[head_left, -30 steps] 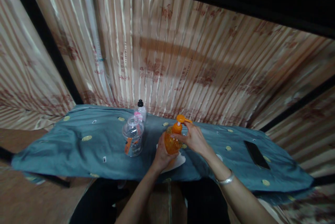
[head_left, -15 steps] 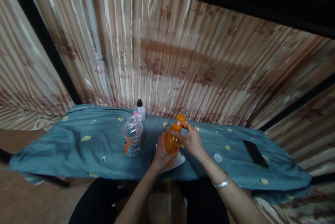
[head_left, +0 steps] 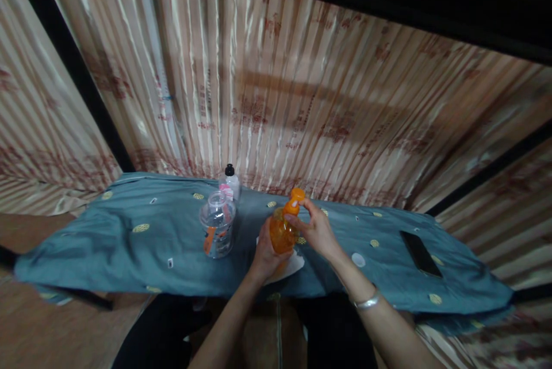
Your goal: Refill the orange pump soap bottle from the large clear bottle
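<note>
An orange pump bottle (head_left: 281, 232) stands upright near the front middle of a table covered by a blue-grey cloth (head_left: 129, 242). My left hand (head_left: 264, 254) is wrapped round the bottle's lower body. My right hand (head_left: 314, 228) pinches the neck just under the orange pump head (head_left: 296, 195). A white sheet (head_left: 292, 265) lies under the bottle.
A clear plastic jar (head_left: 217, 232) with an orange label stands left of the bottle, a small white bottle (head_left: 230, 180) with a black cap behind it. A black phone (head_left: 419, 253) lies at the right. A striped curtain (head_left: 280, 93) hangs behind the table.
The pump head has turned: its spout pointed right a second ago and now no longer sticks out to the side. My right hand's fingers shifted round the neck. My left hand stayed put.
</note>
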The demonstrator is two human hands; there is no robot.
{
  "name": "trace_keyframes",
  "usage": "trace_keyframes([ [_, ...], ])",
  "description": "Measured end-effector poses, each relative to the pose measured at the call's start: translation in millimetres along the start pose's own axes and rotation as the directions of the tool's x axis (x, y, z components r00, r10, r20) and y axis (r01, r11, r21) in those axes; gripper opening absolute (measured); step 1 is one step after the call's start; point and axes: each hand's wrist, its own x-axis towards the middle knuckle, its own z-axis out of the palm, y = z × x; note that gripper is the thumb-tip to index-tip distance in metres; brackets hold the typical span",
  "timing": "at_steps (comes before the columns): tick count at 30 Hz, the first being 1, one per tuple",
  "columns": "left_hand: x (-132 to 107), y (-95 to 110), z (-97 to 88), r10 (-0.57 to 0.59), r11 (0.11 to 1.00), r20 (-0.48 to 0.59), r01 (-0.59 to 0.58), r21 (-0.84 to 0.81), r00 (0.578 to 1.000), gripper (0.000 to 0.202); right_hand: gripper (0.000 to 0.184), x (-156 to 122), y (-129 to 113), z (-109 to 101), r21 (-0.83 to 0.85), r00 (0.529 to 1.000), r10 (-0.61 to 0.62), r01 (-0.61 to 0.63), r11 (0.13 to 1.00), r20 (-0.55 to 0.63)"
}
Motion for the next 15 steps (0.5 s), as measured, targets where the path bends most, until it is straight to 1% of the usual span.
trace_keyframes([
  [2, 0, -1, -0.6, -0.005, 1.0, 0.004, 0.005, 0.004, 1.0, 0.053, 0.046, -3, -1, 6, -0.014, 0.997, 0.05, -0.051, 0.999, -0.05],
  [4, 0, -1, -1.4, -0.003, 1.0, 0.005, 0.003, 0.006, 1.0, 0.054, 0.052, -3, -2, 6, -0.009, 0.997, 0.058, -0.059, 0.998, -0.058],
  [6, 1, 0, -1.7, 0.002, 1.0, 0.004, -0.002, 0.007, 1.0, 0.055, 0.064, 0, -4, -1, 0.026, 0.999, 0.036, -0.035, 0.999, -0.016],
  [7, 1, 1, -1.6, 0.004, 1.0, 0.003, -0.004, 0.006, 1.0, 0.055, 0.069, 3, -4, -5, 0.054, 1.0, 0.018, -0.019, 0.998, 0.026],
  [8, 1, 1, -1.5, 0.007, 1.0, 0.002, -0.007, 0.004, 1.0, 0.055, 0.07, 5, -5, -10, 0.083, 0.997, -0.002, -0.005, 0.997, 0.081],
  [10, 1, 3, -1.2, 0.009, 1.0, -0.002, -0.009, -0.001, 1.0, 0.055, 0.062, 9, -6, -18, 0.119, 0.981, -0.041, 0.018, 0.993, 0.191],
  [11, 1, 4, -1.2, 0.008, 1.0, -0.002, -0.008, -0.005, 1.0, 0.055, 0.057, 9, -7, -20, 0.119, 0.973, -0.052, 0.025, 0.993, 0.223],
  [13, 2, 6, -1.8, -0.001, 1.0, 0.003, 0.002, -0.012, 1.0, 0.054, 0.051, 8, -8, -19, 0.086, 0.975, -0.05, 0.032, 0.996, 0.217],
  [15, 2, 7, -2.9, -0.024, 1.0, 0.011, 0.024, -0.02, 1.0, 0.054, 0.048, 6, -8, -14, 0.025, 0.987, -0.044, 0.04, 0.999, 0.154],
])
